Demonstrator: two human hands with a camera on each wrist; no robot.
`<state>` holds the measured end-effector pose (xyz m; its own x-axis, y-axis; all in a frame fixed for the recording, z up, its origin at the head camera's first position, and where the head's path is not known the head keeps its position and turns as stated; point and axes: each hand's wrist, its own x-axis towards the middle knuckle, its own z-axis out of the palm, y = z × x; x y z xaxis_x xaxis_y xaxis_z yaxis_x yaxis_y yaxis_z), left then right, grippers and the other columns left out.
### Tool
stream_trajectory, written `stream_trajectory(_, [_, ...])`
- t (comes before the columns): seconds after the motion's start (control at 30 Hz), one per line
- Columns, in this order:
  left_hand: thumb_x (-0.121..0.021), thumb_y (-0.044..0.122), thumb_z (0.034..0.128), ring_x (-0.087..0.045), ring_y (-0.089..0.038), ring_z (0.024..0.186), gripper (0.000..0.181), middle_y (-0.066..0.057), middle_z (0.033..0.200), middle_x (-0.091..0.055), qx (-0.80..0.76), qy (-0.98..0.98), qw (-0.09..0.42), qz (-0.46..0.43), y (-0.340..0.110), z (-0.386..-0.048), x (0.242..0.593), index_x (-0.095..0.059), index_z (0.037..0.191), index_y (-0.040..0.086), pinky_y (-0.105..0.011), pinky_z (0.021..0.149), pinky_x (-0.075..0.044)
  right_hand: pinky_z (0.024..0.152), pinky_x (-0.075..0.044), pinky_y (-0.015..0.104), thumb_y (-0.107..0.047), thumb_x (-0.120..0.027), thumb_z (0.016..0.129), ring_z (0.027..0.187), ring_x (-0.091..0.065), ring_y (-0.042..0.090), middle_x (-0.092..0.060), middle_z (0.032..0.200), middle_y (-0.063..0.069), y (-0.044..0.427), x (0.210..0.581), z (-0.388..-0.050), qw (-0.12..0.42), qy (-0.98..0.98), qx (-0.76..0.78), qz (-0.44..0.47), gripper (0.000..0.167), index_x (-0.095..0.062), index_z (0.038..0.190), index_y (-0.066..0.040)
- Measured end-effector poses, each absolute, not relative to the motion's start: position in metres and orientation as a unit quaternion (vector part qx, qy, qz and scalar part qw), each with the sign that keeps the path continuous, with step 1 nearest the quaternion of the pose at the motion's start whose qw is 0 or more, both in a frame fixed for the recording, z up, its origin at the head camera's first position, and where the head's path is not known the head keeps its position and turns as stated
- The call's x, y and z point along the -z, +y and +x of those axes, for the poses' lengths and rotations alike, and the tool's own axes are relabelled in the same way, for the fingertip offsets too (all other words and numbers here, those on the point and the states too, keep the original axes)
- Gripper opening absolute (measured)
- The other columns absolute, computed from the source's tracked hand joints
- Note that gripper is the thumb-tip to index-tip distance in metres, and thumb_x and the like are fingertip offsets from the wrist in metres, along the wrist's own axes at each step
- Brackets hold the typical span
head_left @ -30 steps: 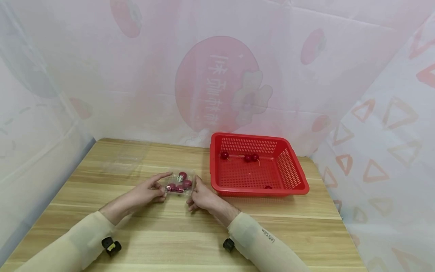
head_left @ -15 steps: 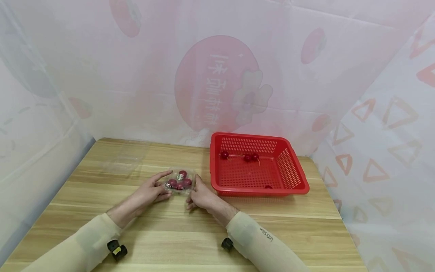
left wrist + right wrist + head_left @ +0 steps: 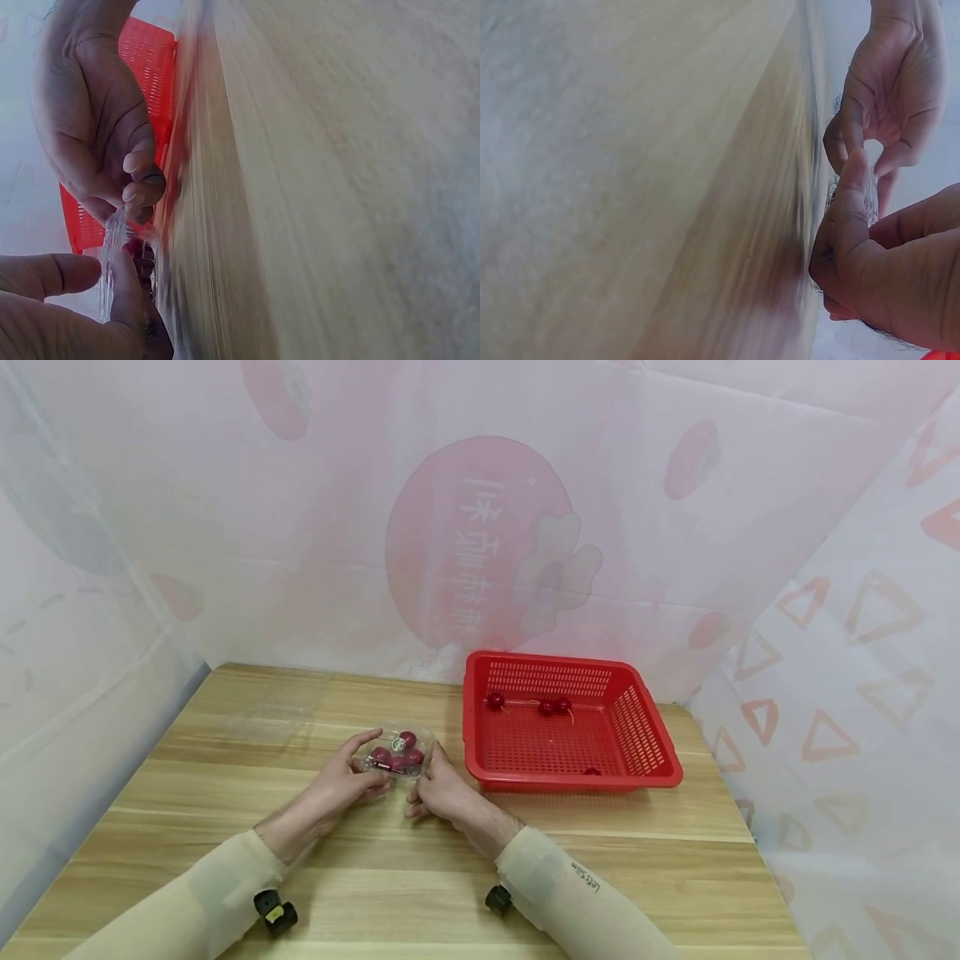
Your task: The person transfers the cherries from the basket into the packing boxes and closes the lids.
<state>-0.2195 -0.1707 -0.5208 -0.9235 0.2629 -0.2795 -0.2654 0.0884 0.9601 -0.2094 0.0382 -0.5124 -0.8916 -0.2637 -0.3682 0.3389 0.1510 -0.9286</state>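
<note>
A small clear plastic clamshell box (image 3: 395, 752) with a round label on its top holds several dark red cherries. It stands over the table between my two hands in the head view. At its left side, my left hand (image 3: 339, 783) grips the edge with thumb and fingers. The right hand (image 3: 444, 789) pinches the opposite side. Seen from the left wrist, the box's clear rim (image 3: 115, 251) runs between the left thumb and fingers. From the right wrist, the right hand (image 3: 877, 262) covers most of the box, and the left hand (image 3: 892, 90) is beyond it.
A red slotted plastic basket (image 3: 570, 783) stands to the right, with several cherries (image 3: 547, 708) in it. Clear plastic packaging (image 3: 273, 706), hard to make out, lies at the table's back left. The wooden table (image 3: 390, 885) meets pale printed curtains (image 3: 337, 527) behind.
My left hand has shifted right, closer to the right hand, along the box. The box has turned slightly and moved a little away from me. The basket has stayed put.
</note>
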Motion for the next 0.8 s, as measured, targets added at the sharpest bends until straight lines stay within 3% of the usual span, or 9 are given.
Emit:
stream_trajectory(0.13, [-0.067, -0.011, 0.1078, -0.081, -0.009, 0.089, 0.096, -0.011, 0.106, -0.06, -0.681, 0.705, 0.197, -0.009, -0.167, -0.221, 0.522, -0.016, 0.188, 0.007, -0.022, 0.091, -0.073, 0.068, -0.073, 0.034, 0.006, -0.034, 0.12, 0.084, -0.065, 0.021, -0.059, 0.153, 0.037, 0.037, 0.512, -0.209, 0.224, 0.724, 0.652, 0.025, 0.08, 0.006, 0.188, -0.004])
stream_trajectory(0.37, [-0.06, -0.011, 0.1113, -0.076, -0.008, 0.091, 0.095, -0.02, 0.127, -0.047, -0.701, 0.68, 0.209, -0.04, -0.162, -0.221, 0.521, -0.012, 0.19, 0.013, -0.02, 0.091, -0.072, 0.068, -0.074, 0.036, 0.006, -0.033, 0.121, 0.084, -0.066, 0.022, -0.046, 0.173, 0.037, 0.035, 0.512, -0.208, 0.216, 0.726, 0.653, 0.019, 0.074, -0.005, 0.188, -0.007])
stream_trajectory(0.53, [-0.059, -0.012, 0.1107, -0.076, -0.006, 0.089, 0.095, -0.019, 0.127, -0.049, -0.703, 0.68, 0.204, -0.043, -0.161, -0.222, 0.522, -0.014, 0.19, 0.013, -0.019, 0.09, -0.071, 0.071, -0.075, 0.037, 0.005, -0.035, 0.121, 0.084, -0.066, 0.021, -0.051, 0.167, 0.037, 0.035, 0.513, -0.209, 0.223, 0.726, 0.65, 0.025, 0.078, 0.003, 0.188, -0.005])
stream_trajectory(0.67, [-0.058, -0.012, 0.1113, -0.076, -0.008, 0.092, 0.091, -0.018, 0.124, -0.054, -0.699, 0.683, 0.206, -0.035, -0.164, -0.224, 0.522, -0.016, 0.189, 0.011, -0.021, 0.093, -0.072, 0.074, -0.075, 0.038, 0.006, -0.036, 0.12, 0.085, -0.066, 0.021, -0.059, 0.148, 0.034, 0.037, 0.512, -0.209, 0.234, 0.725, 0.647, 0.031, 0.082, 0.009, 0.188, -0.004])
stream_trajectory(0.73, [-0.053, -0.01, 0.1136, -0.076, -0.01, 0.096, 0.086, -0.019, 0.126, -0.057, -0.692, 0.69, 0.211, -0.023, -0.167, -0.225, 0.522, -0.017, 0.189, 0.01, -0.023, 0.097, -0.072, 0.076, -0.075, 0.038, 0.007, -0.036, 0.12, 0.085, -0.066, 0.021, -0.061, 0.142, 0.033, 0.039, 0.512, -0.21, 0.238, 0.725, 0.645, 0.034, 0.083, 0.009, 0.188, -0.005])
stream_trajectory(0.8, [-0.045, -0.006, 0.117, -0.076, -0.012, 0.102, 0.078, -0.024, 0.134, -0.058, -0.679, 0.701, 0.216, -0.005, -0.171, -0.227, 0.521, -0.019, 0.188, 0.008, -0.026, 0.101, -0.072, 0.078, -0.076, 0.039, 0.007, -0.037, 0.12, 0.087, -0.065, 0.021, -0.059, 0.147, 0.033, 0.041, 0.512, -0.211, 0.239, 0.727, 0.643, 0.034, 0.082, 0.007, 0.188, -0.004])
